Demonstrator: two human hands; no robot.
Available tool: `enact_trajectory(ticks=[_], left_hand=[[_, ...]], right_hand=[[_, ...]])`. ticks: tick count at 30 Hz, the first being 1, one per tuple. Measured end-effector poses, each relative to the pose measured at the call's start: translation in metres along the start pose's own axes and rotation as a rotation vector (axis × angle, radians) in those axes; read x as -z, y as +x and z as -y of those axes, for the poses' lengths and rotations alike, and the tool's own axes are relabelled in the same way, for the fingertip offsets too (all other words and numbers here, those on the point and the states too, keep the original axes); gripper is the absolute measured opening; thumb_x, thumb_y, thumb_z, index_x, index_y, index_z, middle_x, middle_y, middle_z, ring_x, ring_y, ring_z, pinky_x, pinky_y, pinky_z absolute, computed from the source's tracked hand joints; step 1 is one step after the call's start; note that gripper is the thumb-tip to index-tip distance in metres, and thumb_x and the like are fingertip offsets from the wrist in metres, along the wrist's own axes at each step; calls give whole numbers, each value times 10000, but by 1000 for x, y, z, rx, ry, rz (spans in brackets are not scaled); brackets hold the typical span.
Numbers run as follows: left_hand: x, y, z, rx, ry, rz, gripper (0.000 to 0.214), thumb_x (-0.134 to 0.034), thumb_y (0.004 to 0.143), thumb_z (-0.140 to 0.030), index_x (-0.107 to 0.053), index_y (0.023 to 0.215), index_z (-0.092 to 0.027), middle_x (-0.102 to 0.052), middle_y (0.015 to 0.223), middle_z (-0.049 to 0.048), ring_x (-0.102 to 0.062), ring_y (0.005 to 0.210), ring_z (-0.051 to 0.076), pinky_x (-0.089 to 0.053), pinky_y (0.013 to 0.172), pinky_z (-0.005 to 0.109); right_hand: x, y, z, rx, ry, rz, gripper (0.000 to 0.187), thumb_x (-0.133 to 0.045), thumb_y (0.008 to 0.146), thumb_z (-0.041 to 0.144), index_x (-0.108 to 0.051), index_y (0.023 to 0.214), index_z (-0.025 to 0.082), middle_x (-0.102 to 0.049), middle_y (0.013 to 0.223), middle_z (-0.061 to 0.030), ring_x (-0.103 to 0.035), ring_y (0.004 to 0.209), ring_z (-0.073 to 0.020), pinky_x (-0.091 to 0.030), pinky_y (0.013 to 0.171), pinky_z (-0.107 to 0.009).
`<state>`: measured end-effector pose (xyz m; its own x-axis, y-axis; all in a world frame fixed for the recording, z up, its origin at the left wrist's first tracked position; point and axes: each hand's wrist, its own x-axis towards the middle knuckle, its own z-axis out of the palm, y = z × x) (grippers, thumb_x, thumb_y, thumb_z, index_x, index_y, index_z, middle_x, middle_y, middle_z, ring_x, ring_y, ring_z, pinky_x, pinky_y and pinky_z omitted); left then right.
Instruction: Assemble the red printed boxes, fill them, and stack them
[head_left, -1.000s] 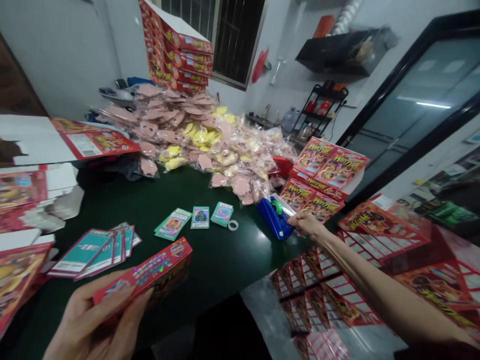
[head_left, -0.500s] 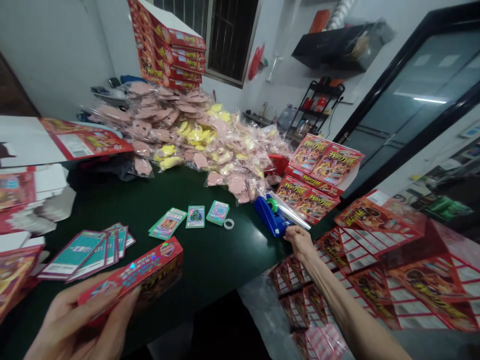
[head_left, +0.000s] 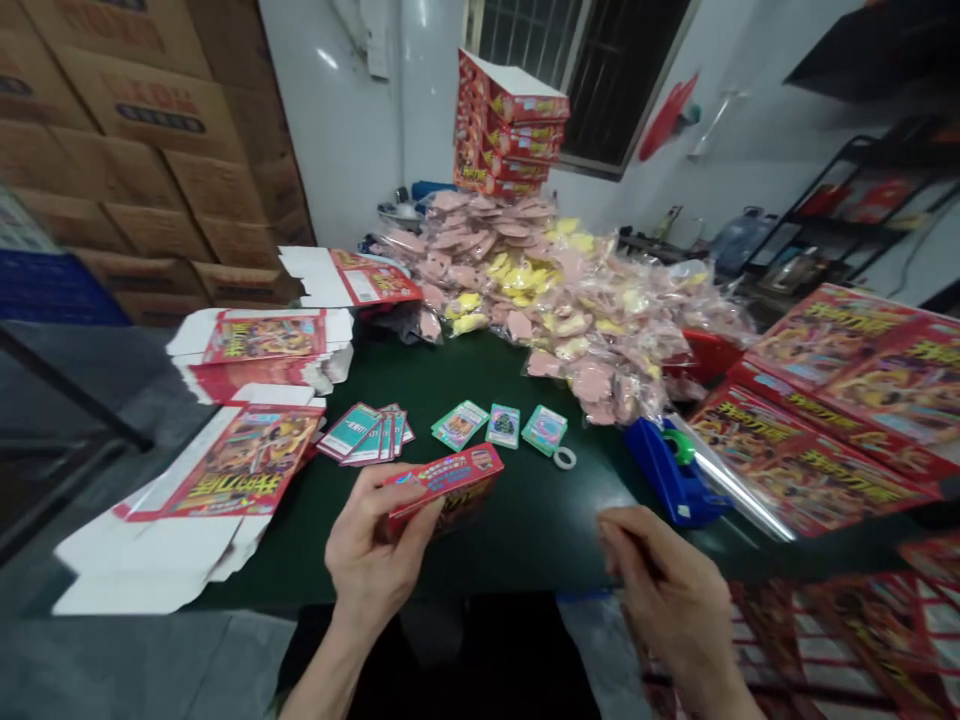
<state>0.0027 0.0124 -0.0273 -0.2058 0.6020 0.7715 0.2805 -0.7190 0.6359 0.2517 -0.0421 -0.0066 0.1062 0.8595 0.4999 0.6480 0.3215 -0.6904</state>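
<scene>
My left hand (head_left: 379, 545) grips a small red printed card box (head_left: 450, 480) between thumb and fingers, holding it just above the dark green table. My right hand (head_left: 667, 580) is off the table's near edge, its fingers curled and pinched together. Whatever those fingertips hold, if anything, is too small to make out. Beyond that hand sits a blue tape dispenser (head_left: 671, 475) with a green core. Past the box lie three small groups of cards (head_left: 502, 426) and a white ring (head_left: 565, 458). To their left, teal-backed cards (head_left: 367, 433) are fanned out.
Flattened red-and-white cartons (head_left: 247, 460) pile up at left. Bagged pink and yellow pieces (head_left: 555, 290) heap at the back, below stacked red boxes (head_left: 514, 130). More red boxes (head_left: 825, 400) and a clear-wrapped roll (head_left: 739, 480) stand at right. Brown cartons (head_left: 150, 140) line the wall.
My right hand has left the tape dispenser and come back toward my body. The left hand still holds the box. My view has swung to the left.
</scene>
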Motion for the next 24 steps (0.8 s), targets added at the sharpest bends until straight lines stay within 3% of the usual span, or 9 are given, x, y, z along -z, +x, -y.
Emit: enact_trajectory(ticks=[2,4,6,8,15,24], left_hand=[[1,1,-3,24,-2,19,258,-679,716,-31,-598,894,-199,-617,917,14,-618,837,129,-519,655,231],[2,2,-4,41,6,51,258,-677,728,-58,-592,923,-206,-613,896,11,-608,830,132,-516,672,243],[5,3,-4,50,29,86,285,-678,734,-79,-585,968,-212,-614,882,10,-601,821,135,-511,690,258],[6,2,-3,50,48,111,317,-679,736,-90,-576,1008,-216,-616,888,12,-600,819,141,-507,702,270],[8,-3,-3,67,15,133,377,-678,738,-85,-554,1060,-236,-599,915,10,-594,804,132,-500,678,255],[14,3,-4,9,61,203,364,-675,755,-111,-550,1078,-223,-615,911,16,-610,794,133,-509,674,261]], right_hand=[[-22,13,41,13,154,16,106,-541,846,194,-633,861,245,-532,561,39,-492,447,-93,-399,446,-221],[-40,24,69,-58,380,52,260,-555,844,197,-563,1088,284,-558,594,51,-487,429,-87,-393,408,-208],[-54,29,85,-167,612,108,588,-577,830,207,-317,1343,330,-575,615,73,-471,411,-81,-390,380,-192],[-64,31,91,-269,770,153,773,-593,815,218,-119,1416,327,-574,607,92,-454,399,-72,-397,376,-180],[-85,26,89,-433,911,165,659,-646,782,278,-271,1324,263,-596,595,93,-442,364,-45,-368,343,-135],[-86,28,87,-541,826,219,700,-676,742,299,-283,1318,233,-615,588,80,-424,341,-45,-316,307,-124]])
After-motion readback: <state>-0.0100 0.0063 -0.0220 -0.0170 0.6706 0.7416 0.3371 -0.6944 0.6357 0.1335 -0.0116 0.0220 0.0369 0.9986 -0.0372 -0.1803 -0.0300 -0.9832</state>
